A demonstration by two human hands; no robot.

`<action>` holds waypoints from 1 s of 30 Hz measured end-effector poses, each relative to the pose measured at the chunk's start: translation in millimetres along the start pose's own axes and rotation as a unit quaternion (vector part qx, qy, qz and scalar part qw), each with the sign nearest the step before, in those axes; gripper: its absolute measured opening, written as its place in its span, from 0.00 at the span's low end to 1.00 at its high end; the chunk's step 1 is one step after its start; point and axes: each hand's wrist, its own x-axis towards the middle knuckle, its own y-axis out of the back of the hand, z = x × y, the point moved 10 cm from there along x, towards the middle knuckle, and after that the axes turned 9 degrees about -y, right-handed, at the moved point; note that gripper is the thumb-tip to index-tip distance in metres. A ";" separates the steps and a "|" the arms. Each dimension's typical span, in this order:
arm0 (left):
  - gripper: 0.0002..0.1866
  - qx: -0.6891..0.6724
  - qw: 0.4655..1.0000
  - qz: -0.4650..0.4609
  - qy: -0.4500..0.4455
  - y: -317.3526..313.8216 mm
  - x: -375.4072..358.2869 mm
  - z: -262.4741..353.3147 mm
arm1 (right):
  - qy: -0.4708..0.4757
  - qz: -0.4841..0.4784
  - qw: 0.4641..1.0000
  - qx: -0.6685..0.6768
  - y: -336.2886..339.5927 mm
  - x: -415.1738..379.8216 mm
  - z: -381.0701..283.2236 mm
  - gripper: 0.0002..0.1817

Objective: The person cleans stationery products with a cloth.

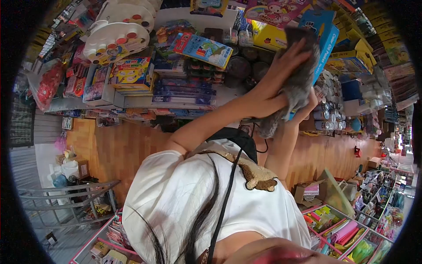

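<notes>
Left fingers [292,53]: spread over the grey cloth [307,55], gripping it against the box.
Right fingers [313,98]: closed on the lower end of the blue box [326,37]; full grip hidden.
Box: between both sets of fingers, tilted, partly under the cloth.
Extent: cloth in contact with one part of the box; area already covered and area left cannot be told.
Bench [138,102]: beyond and left of the fingers, carrying a picture packet [204,49].
</notes>
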 end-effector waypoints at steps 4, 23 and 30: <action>0.32 0.037 0.999 0.015 -0.013 10.0 48.5 -14.5 | -0.005 -0.003 1.000 -0.003 -2.4 -0.3 5.4 0.28; 0.31 0.061 0.998 0.034 -0.007 12.9 65.3 -36.5 | 0.050 0.092 0.993 -0.049 25.3 9.9 -2.6 0.24; 0.33 0.023 0.998 0.041 0.039 6.7 48.8 -33.3 | 0.053 0.081 0.995 -0.030 17.3 9.9 -8.2 0.23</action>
